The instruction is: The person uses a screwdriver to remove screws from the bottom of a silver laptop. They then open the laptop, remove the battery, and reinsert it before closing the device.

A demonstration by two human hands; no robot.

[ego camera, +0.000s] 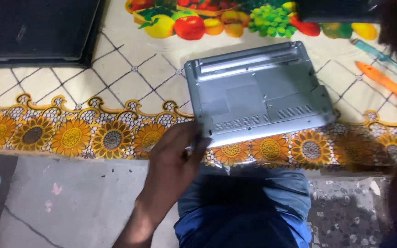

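Silver-grey laptop (258, 89) lies bottom-up at the centre right of the frame on a sunflower-patterned tablecloth (70, 133), overhanging the table edge. Left hand (176, 154) pinches its lower left corner, fingers curled. Orange-handled screwdriver (384, 85) lies at the right edge; right hand unseen

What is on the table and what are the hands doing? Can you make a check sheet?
Surface: tablecloth with diamond grid, sunflower border, fruit picture.
Job's things: silver laptop lying bottom side up, near corner at the table edge.
Clutter: orange-handled tool, clear-handled tool, dark laptop at the far left, dark object at the top.
Grippers: left hand grips the silver laptop's near left corner; right hand not clearly seen.
Cables: nothing seen.
Surroundings: grey concrete floor, blue trousers below.
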